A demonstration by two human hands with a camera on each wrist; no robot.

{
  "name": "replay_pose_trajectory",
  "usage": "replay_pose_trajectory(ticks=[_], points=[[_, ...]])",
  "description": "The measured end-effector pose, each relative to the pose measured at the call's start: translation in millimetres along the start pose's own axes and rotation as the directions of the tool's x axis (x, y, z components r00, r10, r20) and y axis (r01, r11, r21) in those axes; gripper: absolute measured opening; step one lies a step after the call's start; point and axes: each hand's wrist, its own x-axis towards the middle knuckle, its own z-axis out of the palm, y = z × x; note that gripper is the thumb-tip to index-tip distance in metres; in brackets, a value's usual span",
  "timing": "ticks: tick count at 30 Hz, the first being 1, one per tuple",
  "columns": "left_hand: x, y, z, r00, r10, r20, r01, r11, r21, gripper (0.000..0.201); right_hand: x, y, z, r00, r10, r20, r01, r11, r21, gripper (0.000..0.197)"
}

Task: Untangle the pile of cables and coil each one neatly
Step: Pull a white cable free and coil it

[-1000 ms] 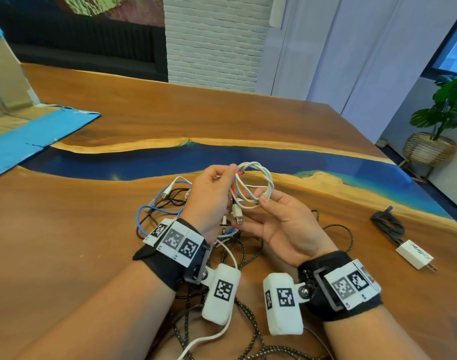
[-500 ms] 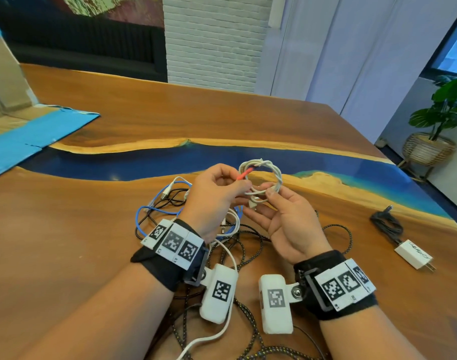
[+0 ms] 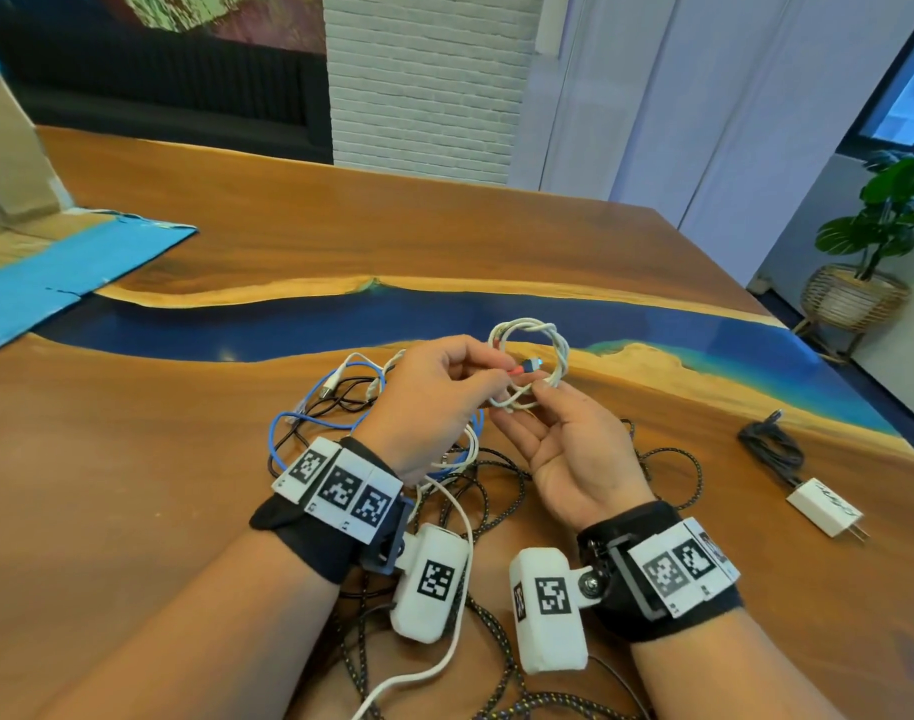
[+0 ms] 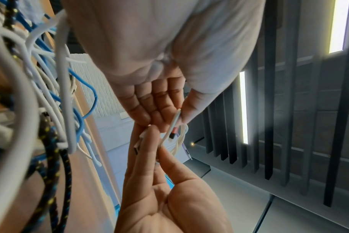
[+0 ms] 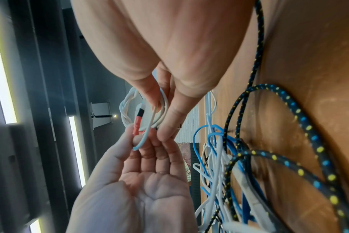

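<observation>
A small white cable coil is held above the table by both hands. My left hand pinches its red-collared plug end, which points into the ring. My right hand, palm up, pinches the lower side of the coil between thumb and fingers. The left wrist view shows the red plug at my left fingertips and the coil beyond them. From the right wrist, the coil and the red plug lie between both hands. Under the hands lies the tangled pile: blue cable, black braided cable, white cable.
A coiled black cable with a white charger lies on the wooden table at the right. A cardboard box with blue flaps sits at the far left. A potted plant stands beyond the table's right edge.
The loose white loops have been drawn into a tighter twisted ring. My left hand has brought the red plug end round so that it points into the ring. Both hands have risen slightly.
</observation>
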Motion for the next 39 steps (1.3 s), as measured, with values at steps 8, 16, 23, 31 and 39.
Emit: replay_pose_trajectory(ticks=[8,16,23,31,39], points=[[-2,-3,4,0.988,-0.047,-0.144,0.024,0.987,-0.156,0.023,4,-9,-4,0.993,-0.107,-0.057,0.113,0.987,0.114,0.019],[3,-4,-4,0.991,-0.124,-0.039,0.12,0.988,-0.102,0.025,-2,-9,-2,0.996,-0.065,0.055,0.069,0.994,-0.078,0.019],[-2,-1,-1,0.988,-0.094,0.12,0.115,0.976,-0.184,0.029,-3,-15,-2,0.999,-0.034,-0.008,0.033,0.994,-0.103,0.017],[-7,3,3,0.978,-0.036,0.205,0.09,0.962,-0.259,0.031,0,-10,-4,1.0,0.001,-0.023,-0.004,0.991,-0.136,0.021],[-3,0,2,0.992,-0.122,0.042,0.129,0.954,-0.27,0.027,0,-5,-6,0.996,0.056,0.073,-0.032,0.955,-0.295,0.021]])
